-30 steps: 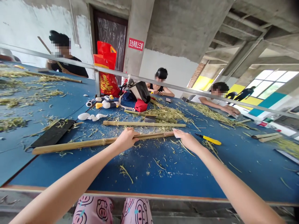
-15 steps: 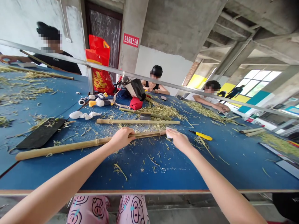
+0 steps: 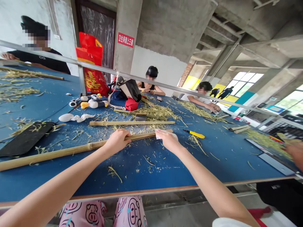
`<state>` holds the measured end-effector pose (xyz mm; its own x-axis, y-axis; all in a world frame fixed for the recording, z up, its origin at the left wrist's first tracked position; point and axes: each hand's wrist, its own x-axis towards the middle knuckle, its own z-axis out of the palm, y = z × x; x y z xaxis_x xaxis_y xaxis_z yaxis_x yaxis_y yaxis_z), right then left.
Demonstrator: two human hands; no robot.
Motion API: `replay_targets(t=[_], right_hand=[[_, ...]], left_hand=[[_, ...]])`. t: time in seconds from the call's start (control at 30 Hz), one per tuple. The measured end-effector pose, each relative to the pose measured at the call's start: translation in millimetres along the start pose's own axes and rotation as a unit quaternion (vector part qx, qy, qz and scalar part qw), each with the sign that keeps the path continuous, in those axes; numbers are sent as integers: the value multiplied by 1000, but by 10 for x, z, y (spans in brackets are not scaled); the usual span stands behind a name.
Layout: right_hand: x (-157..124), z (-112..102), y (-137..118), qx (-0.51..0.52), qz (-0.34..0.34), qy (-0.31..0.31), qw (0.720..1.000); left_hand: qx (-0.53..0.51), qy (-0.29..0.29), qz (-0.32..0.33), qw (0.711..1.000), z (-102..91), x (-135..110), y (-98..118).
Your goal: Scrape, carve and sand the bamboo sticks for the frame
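Note:
My left hand (image 3: 115, 142) grips a long bamboo pole (image 3: 59, 153) lying across the blue table (image 3: 151, 170). My right hand (image 3: 167, 140) presses a white sheet (image 3: 160, 133), paper or cloth, onto the pole's far end. That end is partly hidden by the sheet and hand. Just right of my right hand lies a yellow utility knife (image 3: 195, 134), untouched.
A second bamboo pole (image 3: 132, 123) lies beyond my hands, among piles of bamboo shavings (image 3: 156, 112). A black board (image 3: 23, 138) lies on the left. Several co-workers (image 3: 151, 78) sit across the table. Another person's hand (image 3: 294, 153) enters at right. A metal rail (image 3: 151, 82) crosses the view.
The whole scene has shifted left and up in view as my head turned. My right hand and the white sheet have slid left along the pole, nearer my left hand.

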<state>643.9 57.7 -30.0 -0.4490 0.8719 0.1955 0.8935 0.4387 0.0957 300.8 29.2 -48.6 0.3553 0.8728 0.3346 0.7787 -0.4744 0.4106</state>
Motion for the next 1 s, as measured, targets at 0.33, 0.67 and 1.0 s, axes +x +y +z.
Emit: replay_targets(t=[0.33, 0.67, 1.0], right_hand=[[-30, -3, 93, 4, 11, -2, 1000], [-20, -85, -13, 4, 58, -25, 998], [-59, 49, 188, -9, 57, 14, 998]], left_hand=[[32, -23, 23, 999, -4, 6, 17], [54, 11, 60, 997, 64, -47, 88], [86, 2, 75, 994, 25, -53, 111]])
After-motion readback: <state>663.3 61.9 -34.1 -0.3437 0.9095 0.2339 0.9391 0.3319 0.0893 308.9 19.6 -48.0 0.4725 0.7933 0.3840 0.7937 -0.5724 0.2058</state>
